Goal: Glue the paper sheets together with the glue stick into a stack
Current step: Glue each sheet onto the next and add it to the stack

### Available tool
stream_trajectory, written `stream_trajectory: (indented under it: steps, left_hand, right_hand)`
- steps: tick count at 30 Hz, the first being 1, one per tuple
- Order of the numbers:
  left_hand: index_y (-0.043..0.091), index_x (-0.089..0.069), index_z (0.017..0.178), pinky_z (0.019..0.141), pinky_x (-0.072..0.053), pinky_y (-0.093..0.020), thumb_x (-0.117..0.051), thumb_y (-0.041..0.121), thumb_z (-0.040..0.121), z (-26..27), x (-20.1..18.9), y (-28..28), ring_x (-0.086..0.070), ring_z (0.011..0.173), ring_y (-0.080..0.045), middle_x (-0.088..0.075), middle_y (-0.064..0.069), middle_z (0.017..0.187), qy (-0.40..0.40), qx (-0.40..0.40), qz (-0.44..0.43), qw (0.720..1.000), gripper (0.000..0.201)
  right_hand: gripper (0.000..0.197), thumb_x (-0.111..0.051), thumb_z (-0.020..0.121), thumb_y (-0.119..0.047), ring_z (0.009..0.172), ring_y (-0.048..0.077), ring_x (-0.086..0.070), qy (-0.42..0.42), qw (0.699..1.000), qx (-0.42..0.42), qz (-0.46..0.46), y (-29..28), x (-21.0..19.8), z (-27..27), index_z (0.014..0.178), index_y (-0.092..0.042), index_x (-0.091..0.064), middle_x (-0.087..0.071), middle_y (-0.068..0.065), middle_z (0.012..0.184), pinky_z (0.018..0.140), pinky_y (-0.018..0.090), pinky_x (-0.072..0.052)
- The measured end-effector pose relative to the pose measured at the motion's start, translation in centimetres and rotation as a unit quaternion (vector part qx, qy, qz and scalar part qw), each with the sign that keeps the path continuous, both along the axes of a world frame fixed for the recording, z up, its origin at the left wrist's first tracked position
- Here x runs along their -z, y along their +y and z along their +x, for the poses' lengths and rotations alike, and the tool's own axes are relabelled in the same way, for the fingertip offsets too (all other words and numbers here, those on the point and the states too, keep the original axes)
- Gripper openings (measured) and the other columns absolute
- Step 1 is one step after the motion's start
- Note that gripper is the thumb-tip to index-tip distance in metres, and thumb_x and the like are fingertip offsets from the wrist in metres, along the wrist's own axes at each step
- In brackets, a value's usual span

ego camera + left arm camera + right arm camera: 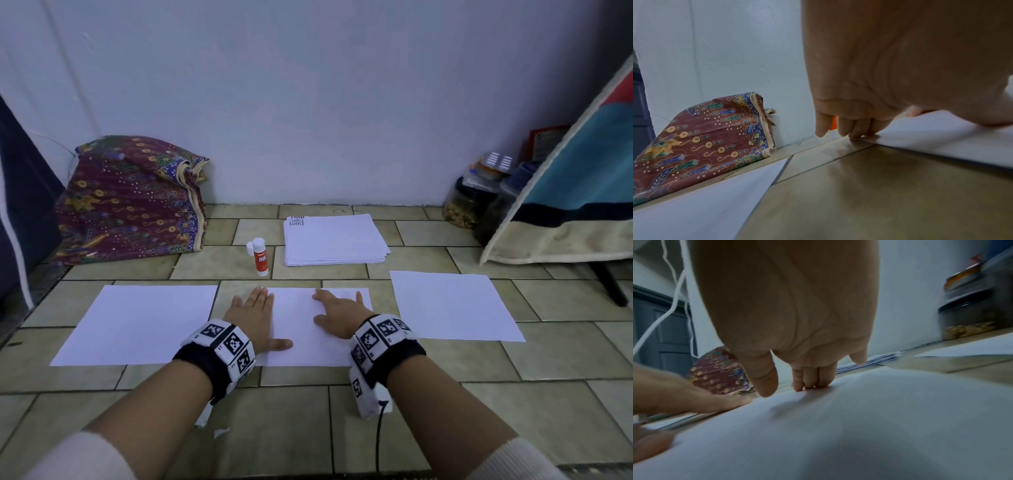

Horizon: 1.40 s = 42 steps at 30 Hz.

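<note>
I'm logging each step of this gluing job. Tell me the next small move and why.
Probably lift the right hand off the middle sheet and reach for the glue stick. Both hands lie flat on that sheet, the left hand at its edge, and the stick stands untouched beyond it, cap beside it.

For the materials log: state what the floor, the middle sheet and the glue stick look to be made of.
Floor: likely glazed ceramic tile, with grout lines and a soft sheen. Middle sheet: thin matte white paper, lying flat under both hands. Glue stick: seemingly smooth plastic, white tube with an orange label.
</note>
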<state>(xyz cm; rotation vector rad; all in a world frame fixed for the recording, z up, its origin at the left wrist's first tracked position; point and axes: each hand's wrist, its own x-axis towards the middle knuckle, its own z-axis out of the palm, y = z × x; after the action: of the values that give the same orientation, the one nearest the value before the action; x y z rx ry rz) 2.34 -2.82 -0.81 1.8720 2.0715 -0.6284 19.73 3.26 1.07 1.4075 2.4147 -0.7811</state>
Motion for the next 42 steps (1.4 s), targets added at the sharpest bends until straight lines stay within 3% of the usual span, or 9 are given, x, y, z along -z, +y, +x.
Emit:
stream_trajectory:
  steps: [4,13,17,23,28,31,36,39,42]
  left_hand:
    - [0.005,0.011,0.152,0.12,-0.004,-0.048,-0.035,0.073,0.087,0.0,-0.4,-0.2,0.011,0.148,-0.021,0.014,-0.01,0.16,0.006,0.012,-0.008,1.0,0.105]
    - [0.012,-0.002,0.154,0.117,-0.012,-0.05,-0.04,0.074,0.085,-0.3,-1.5,-0.1,-0.001,0.149,-0.026,0.0,-0.005,0.162,0.004,-0.002,-0.004,1.0,0.101]
    - [0.013,-0.033,0.142,0.108,-0.031,-0.044,-0.047,0.065,0.088,1.2,-2.9,0.3,-0.031,0.134,-0.024,-0.033,-0.005,0.148,0.029,0.023,0.078,0.996,0.077]
    - [0.012,-0.006,0.154,0.119,-0.017,-0.04,-0.048,0.046,0.097,3.3,-2.2,-0.3,-0.009,0.148,-0.019,0.001,0.0,0.162,-0.095,0.098,0.041,0.99,0.078]
    - [0.01,-0.042,0.134,0.095,-0.041,-0.036,-0.047,0.045,0.097,3.6,-3.0,-0.9,-0.043,0.124,-0.024,-0.043,-0.007,0.138,-0.055,0.102,0.076,0.99,0.051]
    - [0.01,-0.051,0.119,0.085,-0.043,-0.034,-0.051,0.033,0.096,3.6,-3.5,-0.8,-0.054,0.11,-0.026,-0.053,-0.007,0.124,-0.042,0.086,0.102,0.99,0.032]
    - [0.01,-0.027,0.141,0.103,-0.04,-0.041,-0.08,0.047,0.07,2.3,-2.5,-0.2,-0.032,0.132,-0.024,-0.031,-0.008,0.142,-0.064,0.026,0.078,0.995,0.096]
    - [0.004,0.008,0.151,0.115,-0.018,-0.056,-0.081,0.06,0.061,1.8,-1.2,0.0,0.01,0.148,-0.028,0.011,-0.01,0.16,-0.039,0.026,0.031,0.998,0.138]
    - [0.006,0.02,0.15,0.115,-0.001,-0.061,-0.078,0.067,0.057,1.1,0.1,0.2,0.026,0.144,-0.026,0.027,-0.008,0.157,-0.05,0.013,0.014,0.999,0.148]
  right_hand:
    - [0.046,-0.032,0.101,-0.038,0.131,0.025,-0.044,-0.018,0.998,0.063,0.005,1.2,-0.1,2.8,0.145,-0.024,-0.025,-0.053,0.004,0.137,0.117,0.047,-0.001]
    - [0.069,-0.073,0.081,-0.036,0.121,0.026,-0.048,-0.061,0.991,0.081,0.081,1.3,-0.4,2.4,0.133,-0.011,-0.036,-0.051,0.009,0.128,0.099,0.038,-0.042]
    - [0.066,-0.068,0.084,-0.041,0.132,0.029,-0.03,-0.157,0.973,0.068,0.153,0.7,-0.6,1.0,0.135,-0.012,-0.039,-0.035,0.012,0.138,0.1,0.04,-0.038]
    - [0.038,-0.048,0.095,-0.019,0.127,0.027,-0.038,-0.139,0.979,0.075,0.132,0.2,-0.3,-0.1,0.131,-0.007,-0.047,-0.039,0.012,0.136,0.102,0.037,-0.038]
    - [0.058,-0.053,0.093,-0.045,0.132,0.03,-0.032,-0.118,0.985,0.055,0.114,-0.9,-0.2,-1.2,0.135,-0.006,-0.044,-0.036,0.014,0.14,0.104,0.039,-0.036]
    - [0.063,-0.064,0.088,-0.042,0.129,0.031,-0.034,-0.097,0.99,0.0,0.102,-1.1,-0.1,-2.2,0.132,-0.003,-0.042,-0.039,0.014,0.136,0.103,0.038,-0.038]
    - [0.083,-0.081,0.074,-0.023,0.131,0.027,-0.035,-0.035,0.994,-0.096,0.028,-0.8,-0.3,-3.6,0.141,-0.007,-0.034,-0.035,0.011,0.14,0.106,0.04,-0.037]
    - [0.09,-0.082,0.072,-0.023,0.13,0.027,-0.039,0.024,0.995,-0.092,-0.001,-0.8,-0.4,-3.8,0.144,-0.009,-0.029,-0.035,0.009,0.142,0.106,0.04,-0.038]
    - [0.094,-0.083,0.071,-0.017,0.129,0.027,-0.043,0.025,0.995,-0.096,0.004,-0.7,-0.5,-3.7,0.144,-0.008,-0.026,-0.035,0.009,0.144,0.104,0.036,-0.04]
